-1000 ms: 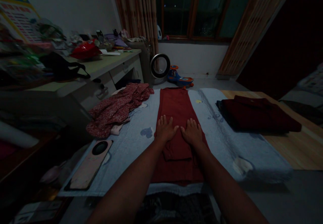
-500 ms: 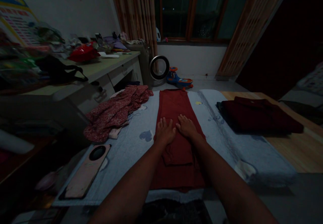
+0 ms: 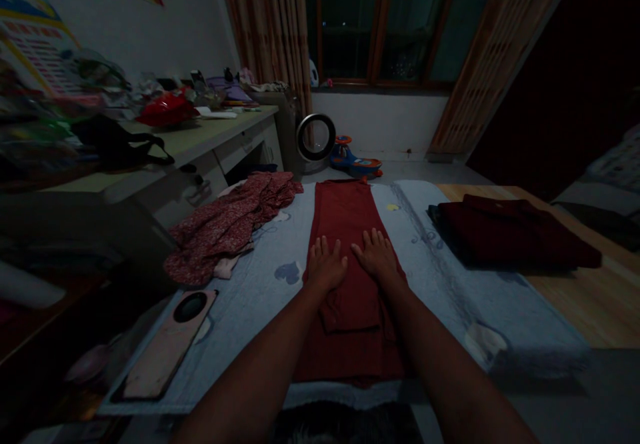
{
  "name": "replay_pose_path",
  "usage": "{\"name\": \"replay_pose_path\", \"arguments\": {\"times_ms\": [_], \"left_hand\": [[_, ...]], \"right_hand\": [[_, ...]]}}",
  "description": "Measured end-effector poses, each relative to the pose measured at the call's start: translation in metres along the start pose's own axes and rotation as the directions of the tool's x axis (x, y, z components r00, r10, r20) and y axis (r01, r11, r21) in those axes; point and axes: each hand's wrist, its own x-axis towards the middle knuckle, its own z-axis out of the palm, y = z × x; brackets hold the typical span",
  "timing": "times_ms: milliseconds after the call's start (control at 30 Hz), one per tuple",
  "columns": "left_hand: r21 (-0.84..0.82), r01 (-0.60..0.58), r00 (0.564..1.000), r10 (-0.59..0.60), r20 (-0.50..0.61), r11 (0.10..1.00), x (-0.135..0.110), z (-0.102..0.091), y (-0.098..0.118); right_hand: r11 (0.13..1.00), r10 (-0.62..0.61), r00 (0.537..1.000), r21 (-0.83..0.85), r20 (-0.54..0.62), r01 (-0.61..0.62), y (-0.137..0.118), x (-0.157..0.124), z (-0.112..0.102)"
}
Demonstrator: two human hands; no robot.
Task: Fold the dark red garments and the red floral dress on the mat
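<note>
- Garment [image 3: 344, 212], dark red, lies flattened at the centre of my view, its length running from 12 to 6 o'clock, a folded part on top stopping short of the near edge.
- I have the left hand [image 3: 327, 264] palm down on it, to the 9 o'clock side, fingers slightly apart and gripping nothing.
- The right hand [image 3: 376, 256] presses flat on the 3 o'clock side, fingers a little spread, also clamped on nothing; the two hands are near each other with a gap of red cloth between.
- Taking the garment's middle as the clock centre, I see a pale blue blanket [image 3: 260, 317] under it, and the bare wooden surface [image 3: 560, 317] out between 3 and 4 o'clock.
- At 8 o'clock I make out a phone [image 3: 163, 354], back up, on the blanket.
- Between 9 and 10 o'clock there is a crumpled patterned dress or shirt, I cannot tell which.
- Near 3 o'clock sit folded clothes [image 3: 515, 234], dark red on top, partly on the blanket and partly on the wood.
- At 12 o'clock, beyond the blanket, a blue and orange toy [image 3: 354, 161] stands on the floor.
</note>
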Motion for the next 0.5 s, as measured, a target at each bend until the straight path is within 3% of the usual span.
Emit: {"name": "replay_pose_path", "arguments": {"times_ms": [133,200,333,400,500], "left_hand": [[0.005,0.042,0.995,-0.042,0.090,0.999,0.010,-0.014,0.007],[0.011,0.040,0.996,-0.040,0.074,0.999,0.023,-0.022,0.013],[-0.046,-0.160,0.987,0.158,-0.038,0.986,0.061,-0.026,0.023],[-0.083,-0.257,0.966,0.256,-0.020,0.963,0.078,-0.021,0.024],[-0.105,-0.309,0.948,0.315,0.038,0.945,0.092,-0.006,0.019]], "right_hand": [[1.000,-0.003,1.000,0.001,-0.023,0.003,0.000,0.000,0.000],[1.000,-0.006,1.000,0.002,-0.028,0.006,0.000,0.000,0.000],[1.000,-0.014,1.000,-0.005,-0.022,0.014,0.001,0.000,0.002],[1.000,-0.016,0.999,-0.011,-0.029,0.015,0.001,0.000,0.002],[1.000,-0.015,0.999,-0.010,-0.045,0.015,0.002,0.001,0.001]]}}
